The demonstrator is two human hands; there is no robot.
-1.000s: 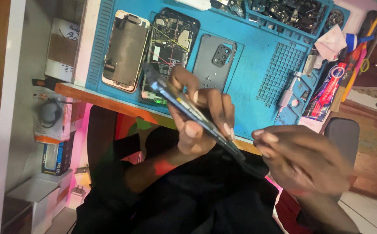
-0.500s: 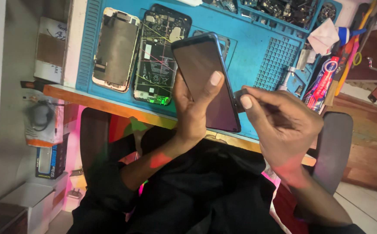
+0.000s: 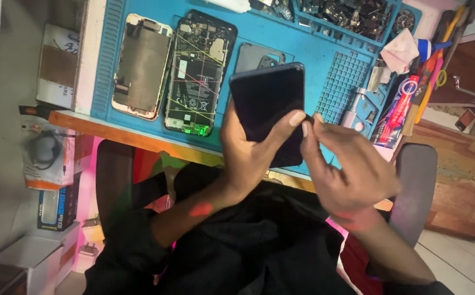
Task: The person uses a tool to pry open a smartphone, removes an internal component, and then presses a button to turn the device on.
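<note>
Phone [image 3: 267, 104] now upright, screen facing.

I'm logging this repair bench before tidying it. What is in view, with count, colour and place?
Dark glossy phone screen panel: 1, black, held above the mat, at the middle.
Blue silicone work mat: 1, blue, covering the bench top.
Opened phone body with exposed battery: 1, black, on the mat, left of the held panel.
Bare metal-backed display unit: 1, grey and gold, on the mat's left end.
Dark phone back cover: 1, dark grey, on the mat, partly behind the panel.
Red tube: 1, red, at the mat's right edge.
Small parts heap: count unclear, dark, mat's top compartments.
Left hand: 1, gripping the panel.
Right hand: 1, fingertips pinching at the panel's right edge.
</note>
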